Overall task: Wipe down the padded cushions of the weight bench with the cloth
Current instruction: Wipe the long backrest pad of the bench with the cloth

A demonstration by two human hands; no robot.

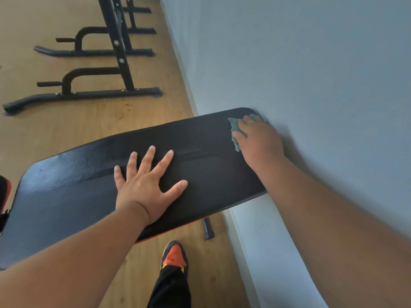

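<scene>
The black padded bench cushion runs across the middle of the head view, its far end against the wall. My left hand lies flat on the cushion's middle with fingers spread. My right hand presses a small green cloth onto the cushion's far right end, close to the wall. Most of the cloth is hidden under that hand; only its left edge shows.
A pale blue wall borders the bench's right end. Black metal rack frames stand on the wooden floor behind the bench. My foot in an orange-and-black shoe is below the cushion, beside a black bench leg.
</scene>
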